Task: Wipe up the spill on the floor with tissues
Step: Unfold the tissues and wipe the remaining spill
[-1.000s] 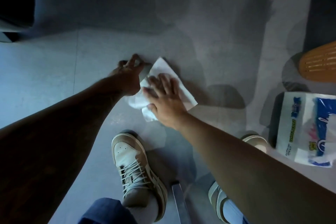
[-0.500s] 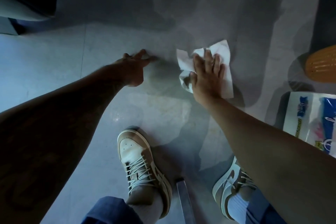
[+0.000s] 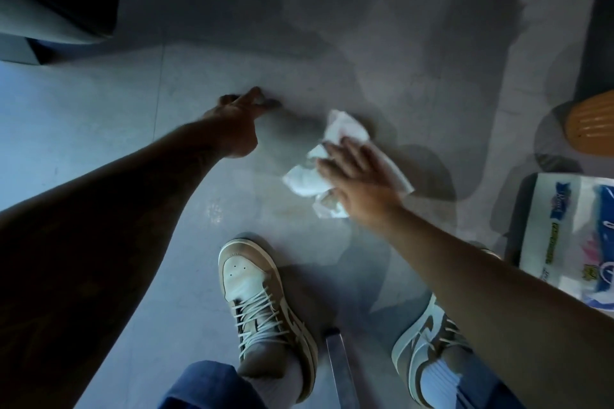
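Head view: the right hand (image 3: 357,181), fingers flat, presses the crumpled tissue (image 3: 310,178) onto the floor (image 3: 415,83); the left hand (image 3: 237,124), fingers spread, braces nearby.

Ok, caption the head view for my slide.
Right hand presses crumpled tissue on the floor; left hand braces nearby.

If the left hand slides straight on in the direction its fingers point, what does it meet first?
Probably nothing: the left hand points past the far side of the tissue, over bare, shadowed floor. The way looks free as far as the picture shows.
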A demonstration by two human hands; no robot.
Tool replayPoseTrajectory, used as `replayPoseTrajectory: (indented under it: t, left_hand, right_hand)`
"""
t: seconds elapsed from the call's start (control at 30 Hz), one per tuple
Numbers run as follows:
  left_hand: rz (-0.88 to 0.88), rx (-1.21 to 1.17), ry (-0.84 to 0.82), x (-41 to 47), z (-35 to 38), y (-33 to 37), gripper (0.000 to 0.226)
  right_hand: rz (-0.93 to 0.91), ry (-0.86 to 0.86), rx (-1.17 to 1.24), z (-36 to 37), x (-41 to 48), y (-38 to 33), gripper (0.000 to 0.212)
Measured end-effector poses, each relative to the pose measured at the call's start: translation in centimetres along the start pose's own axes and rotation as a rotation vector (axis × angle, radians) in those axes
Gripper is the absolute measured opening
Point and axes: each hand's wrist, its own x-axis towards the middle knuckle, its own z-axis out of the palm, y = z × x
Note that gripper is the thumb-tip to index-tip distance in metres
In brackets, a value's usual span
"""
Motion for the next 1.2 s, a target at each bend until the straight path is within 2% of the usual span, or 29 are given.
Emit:
replayPoseTrajectory:
  t: [0.1,0.17,0.27,0.4,0.5,0.53,0.57,0.6,0.63,0.7,0.77,0.8,0.83,0.9,1.0,1.1,1.2]
  left_hand:
    - [-0.057,-0.010,-0.062,0.2,-0.3,0.3,0.102]
    - [-0.053,0.002,-0.087,0.2,-0.4,0.4,0.102]
    - [-0.058,0.001,-0.094,0.3,-0.5,0.8,0.098]
    - [-0.166,-0.034,0.005,-1.6,0.8,4.5,0.062]
    - [-0.185,-0.261,-0.139,-4.2,3.8,8.8,0.034]
    - [-0.190,-0.363,-0.229,-5.1,5.0,10.0,0.031]
    - [-0.207,-0.504,-0.303,-6.0,6.2,11.3,0.030]
    - [-0.240,-0.703,-0.362,-6.9,7.3,12.5,0.031]
    - [-0.281,-0.917,-0.397,-7.6,8.3,13.4,0.034]
    - [-0.308,-1.223,-0.362,-8.4,10.1,15.0,0.043]
    - [-0.291,-1.369,-0.228,-8.4,11.1,16.2,0.039]
    - [-0.293,-1.418,-0.148,-8.4,11.1,16.8,0.033]
    - [-0.309,-1.462,-0.076,-8.2,10.9,17.2,0.025]
    - [-0.351,-1.553,0.022,-7.6,10.4,17.7,0.015]
    - [-0.401,-1.623,0.052,-6.4,9.8,17.3,0.015]
    - [-0.457,-1.527,0.075,-5.4,9.4,17.2,0.019]
    - [-0.469,-1.535,0.084,-4.7,9.1,17.5,0.017]
  right_hand:
    - [0.188,0.061,0.131,-2.5,-0.1,3.8,0.045]
    - [0.400,0.056,0.251,-4.3,0.7,4.6,0.039]
    - [0.729,0.137,0.506,-6.5,1.7,4.8,0.023]
    - [1.003,0.297,0.900,-8.0,2.7,4.1,0.022]
    - [1.196,0.268,1.363,-7.6,2.6,4.7,0.023]
    - [1.245,0.244,1.474,-7.9,2.4,4.6,0.022]
    - [1.282,0.219,1.561,-8.9,2.0,4.1,0.010]
    - [1.314,0.190,1.632,-9.6,1.5,3.5,0.016]
    - [1.333,0.175,1.690,-9.8,1.0,3.3,0.025]
    - [1.320,0.182,1.790,-9.8,-0.1,2.5,0.031]
    - [1.270,0.202,1.909,-9.9,-1.2,1.0,0.027]
    - [1.287,0.237,1.888,-9.6,-1.4,0.5,0.018]
    - [1.295,0.271,1.836,-9.4,-1.6,0.0,0.010]
    - [1.280,0.271,1.655,-8.6,-2.2,-0.3,0.020]
    - [1.103,0.214,1.359,-8.1,-3.0,-0.4,0.019]
    - [1.056,0.157,1.380,-8.5,-3.5,-0.9,0.014]
    - [1.043,0.114,1.420,-8.3,-3.5,-0.8,0.026]
